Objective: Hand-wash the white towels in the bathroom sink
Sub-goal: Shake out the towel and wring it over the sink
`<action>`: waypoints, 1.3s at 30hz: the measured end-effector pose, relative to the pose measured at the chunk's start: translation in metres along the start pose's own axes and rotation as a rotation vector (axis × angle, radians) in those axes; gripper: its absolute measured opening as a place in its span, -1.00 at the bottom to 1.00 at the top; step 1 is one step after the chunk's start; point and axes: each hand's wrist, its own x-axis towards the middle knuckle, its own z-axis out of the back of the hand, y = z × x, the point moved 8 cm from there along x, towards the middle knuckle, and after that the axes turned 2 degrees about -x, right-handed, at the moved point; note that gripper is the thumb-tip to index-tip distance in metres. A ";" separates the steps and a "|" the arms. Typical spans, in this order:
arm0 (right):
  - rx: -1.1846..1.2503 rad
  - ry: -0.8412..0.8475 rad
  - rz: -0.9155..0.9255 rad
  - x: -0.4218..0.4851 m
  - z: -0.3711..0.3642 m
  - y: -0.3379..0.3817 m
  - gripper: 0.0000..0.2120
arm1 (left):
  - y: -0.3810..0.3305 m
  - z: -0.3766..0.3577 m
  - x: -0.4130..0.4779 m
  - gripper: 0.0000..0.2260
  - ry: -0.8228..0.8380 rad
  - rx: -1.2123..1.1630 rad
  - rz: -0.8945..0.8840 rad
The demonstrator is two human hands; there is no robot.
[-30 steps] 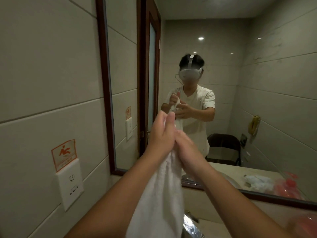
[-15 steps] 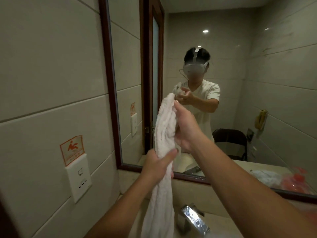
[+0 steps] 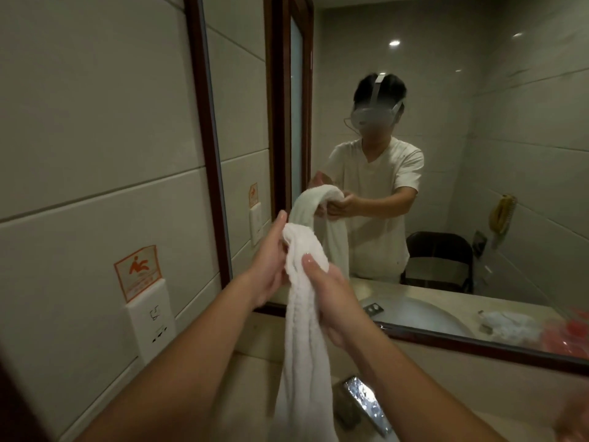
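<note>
The white towel (image 3: 301, 339) is hanging as a bunched rope beside the chrome faucet (image 3: 366, 401), its lower end running off the bottom edge. The left hand (image 3: 271, 266) and right hand (image 3: 333, 298) are both gripping its folded top, fingers curled round it, near the mirror (image 3: 446, 74). A wall socket (image 3: 153, 320) is sitting well to the left.

Towel (image 3: 302, 317) hangs before the mirror (image 3: 526, 154), faucet (image 3: 366, 406) low to its right; socket (image 3: 151, 320) on left wall (image 3: 79, 138), under sign (image 3: 137, 271).

Towel (image 3: 302, 346) bottom cut off; faucet (image 3: 366, 406) blurred.
</note>
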 end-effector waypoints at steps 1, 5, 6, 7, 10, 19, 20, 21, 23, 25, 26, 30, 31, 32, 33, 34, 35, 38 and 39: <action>0.059 -0.006 -0.027 0.004 0.000 0.003 -0.65 | 0.015 0.003 -0.009 -0.30 0.009 0.045 0.003; 0.107 -0.083 -0.152 0.018 0.001 0.003 -0.65 | 0.062 0.005 -0.031 -0.29 0.037 0.082 0.032; 0.084 -0.062 -0.164 0.020 0.001 0.004 -0.66 | 0.064 0.008 -0.033 -0.34 0.009 0.114 0.030; 0.046 -0.031 -0.161 0.020 0.002 0.005 -0.67 | 0.065 0.012 -0.034 -0.44 -0.019 0.159 0.028; -0.097 0.059 -0.093 0.019 0.014 0.010 -0.68 | 0.064 0.022 -0.033 -0.71 -0.135 0.249 0.003; -0.319 -0.032 -0.144 -0.007 0.034 -0.020 -0.45 | 0.052 0.019 -0.012 -0.57 -0.240 0.304 -0.044; -0.341 -0.048 -0.102 -0.007 0.033 -0.017 -0.50 | 0.051 0.018 -0.012 -0.60 -0.256 0.411 -0.053; -0.355 -0.057 -0.070 -0.007 0.032 -0.017 -0.54 | 0.048 0.016 -0.013 -0.65 -0.269 0.564 -0.089; -0.367 -0.041 -0.050 -0.008 0.026 -0.019 -0.55 | 0.037 0.012 -0.021 -0.70 -0.303 0.873 -0.209; -0.375 -0.015 -0.041 -0.008 0.017 -0.023 -0.54 | 0.024 0.009 -0.030 -0.71 -0.331 1.075 -0.350; -0.361 -0.010 -0.037 -0.008 0.012 -0.025 -0.54 | 0.018 0.010 -0.033 -0.73 -0.335 1.139 -0.409; -0.290 -0.046 -0.007 -0.008 -0.001 -0.021 -0.55 | 0.002 0.020 -0.036 -0.66 -0.337 1.266 -0.531; -0.269 -0.058 -0.004 -0.006 -0.001 -0.022 -0.57 | -0.001 0.026 -0.036 -0.63 -0.363 1.274 -0.492; -0.251 -0.069 -0.018 -0.006 -0.001 -0.025 -0.58 | -0.003 0.032 -0.036 -0.62 -0.389 1.259 -0.424; -0.228 -0.075 -0.039 -0.006 -0.002 -0.028 -0.60 | -0.002 0.037 -0.036 -0.60 -0.407 1.241 -0.371; -0.202 -0.070 -0.072 -0.008 -0.004 -0.031 -0.62 | 0.000 0.039 -0.037 -0.58 -0.404 1.234 -0.355; -0.159 -0.059 -0.099 -0.009 -0.004 -0.035 -0.63 | 0.003 0.039 -0.038 -0.54 -0.383 1.225 -0.363; -0.032 -0.051 -0.133 -0.013 -0.005 -0.032 -0.65 | 0.017 0.043 -0.044 -0.43 -0.279 1.064 -0.408; 0.001 -0.048 -0.127 -0.013 -0.005 -0.028 -0.65 | 0.023 0.045 -0.044 -0.40 -0.238 0.961 -0.411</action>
